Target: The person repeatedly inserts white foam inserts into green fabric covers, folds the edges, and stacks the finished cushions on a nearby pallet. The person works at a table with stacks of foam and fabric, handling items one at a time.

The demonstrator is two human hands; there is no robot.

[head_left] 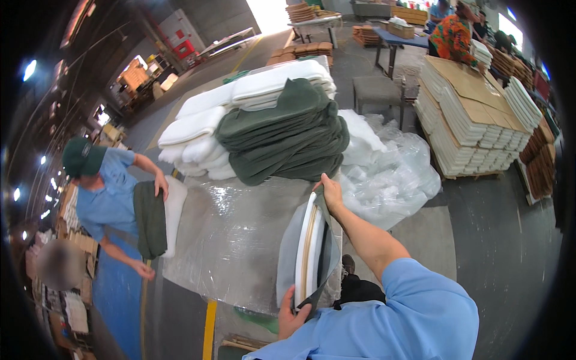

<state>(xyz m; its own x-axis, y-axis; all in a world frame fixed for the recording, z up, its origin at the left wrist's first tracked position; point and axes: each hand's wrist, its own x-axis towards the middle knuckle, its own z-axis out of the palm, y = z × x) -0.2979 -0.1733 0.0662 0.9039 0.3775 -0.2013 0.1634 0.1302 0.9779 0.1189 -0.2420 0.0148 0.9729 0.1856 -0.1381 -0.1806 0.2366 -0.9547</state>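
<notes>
In front of me stands a white foam pad (302, 258) on edge, with a tan strip along it. It sits inside a cushion cover (288, 240), dark green outside and grey inside, whose long opening faces up. My right hand (329, 193) pinches the cover's far corner. My left hand (293, 315) is closed around the near end of the cover and pad. Beyond my right hand lies a pile of dark green fabric covers (282, 135). Folded white pads (201, 123) are stacked behind and to the left of that pile.
My work surface (228, 234) is wrapped in clear plastic. A heap of clear plastic bags (390, 174) lies to its right. A co-worker (102, 186) at the left holds a green-covered white pad. Pallet stacks (468, 120) and a grey stool (378, 90) stand at the right.
</notes>
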